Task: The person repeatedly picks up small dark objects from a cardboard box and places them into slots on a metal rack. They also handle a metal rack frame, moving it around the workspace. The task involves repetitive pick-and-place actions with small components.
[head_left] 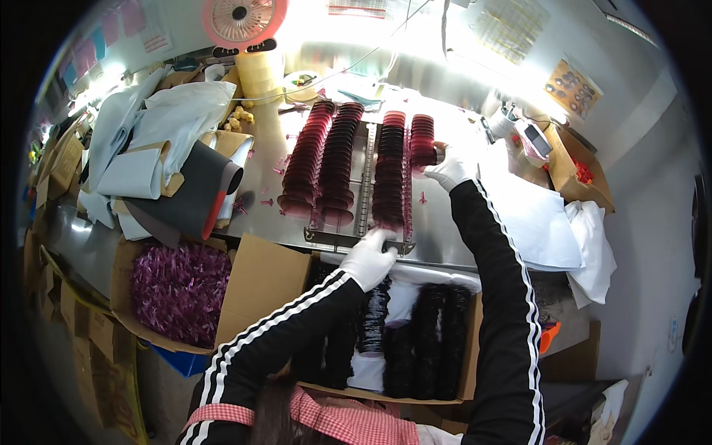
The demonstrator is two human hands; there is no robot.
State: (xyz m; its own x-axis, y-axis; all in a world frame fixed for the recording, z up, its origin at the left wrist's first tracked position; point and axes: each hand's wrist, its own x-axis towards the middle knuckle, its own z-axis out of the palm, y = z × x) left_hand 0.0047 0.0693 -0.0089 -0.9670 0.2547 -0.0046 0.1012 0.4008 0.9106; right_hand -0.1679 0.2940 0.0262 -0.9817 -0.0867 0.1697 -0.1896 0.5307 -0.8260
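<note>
Rows of round, dark red tinted lenses point(337, 159) stand in a metal rack point(367, 167) on the steel table. My left hand point(369, 259), in a white glove, is at the near end of the row of lenses point(391, 167) right of the rack's middle bar. Its fingers are bent together; their tips blur against the last lens, and what they pinch cannot be made out. My right hand point(451, 170), also gloved, is closed round the near end of the short rightmost row of lenses point(422, 130).
Below the table edge, an open carton point(469, 356) holds rows of black discs. A box of purple plastic pieces point(182, 293) stands left. Papers and bags point(174, 126) pile up behind it. White sheets point(530, 215) lie right, and a pink fan point(245, 18) stands at the back.
</note>
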